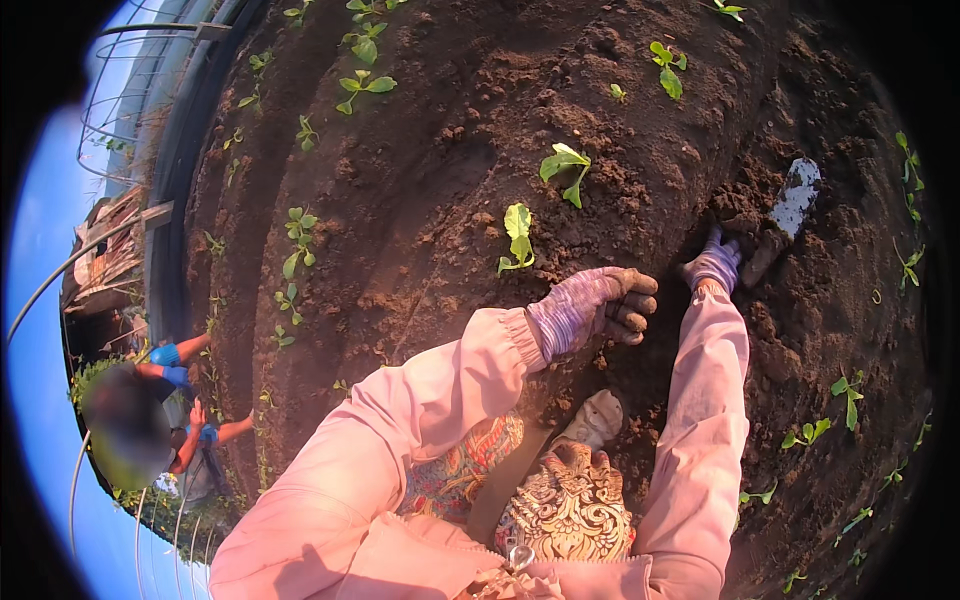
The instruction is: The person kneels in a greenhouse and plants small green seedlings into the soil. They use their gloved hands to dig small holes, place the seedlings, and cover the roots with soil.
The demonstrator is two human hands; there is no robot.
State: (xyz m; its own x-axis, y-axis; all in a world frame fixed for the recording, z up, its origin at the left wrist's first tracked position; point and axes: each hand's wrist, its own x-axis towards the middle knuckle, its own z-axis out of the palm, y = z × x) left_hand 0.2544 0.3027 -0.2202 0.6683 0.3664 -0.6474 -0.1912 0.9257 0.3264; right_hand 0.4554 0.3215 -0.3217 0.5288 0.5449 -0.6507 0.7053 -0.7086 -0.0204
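Observation:
My left hand (596,311), in a purple striped glove with soiled fingers, hovers over the dark soil (420,240). Its fingers are curled in, and nothing shows sticking out of them. Farther to the right, my right hand (712,262) wears a matching glove and has its fingertips down in loose soil beside a clod. Just past it lies a narrow, pale, soil-smeared flat piece (796,196), possibly a trowel blade; whether this hand grips any part of it is hidden. A leafy seedling (518,236) stands beyond my left hand, with another seedling (566,171) behind it.
Rows of seedlings (298,240) run along the left, and more seedlings (849,397) grow at the right. My soiled shoe (600,416) rests on the soil below my hands. A co-worker (180,427) crouches at the far left, near curved hoops (71,262) and a bed-side board (157,262).

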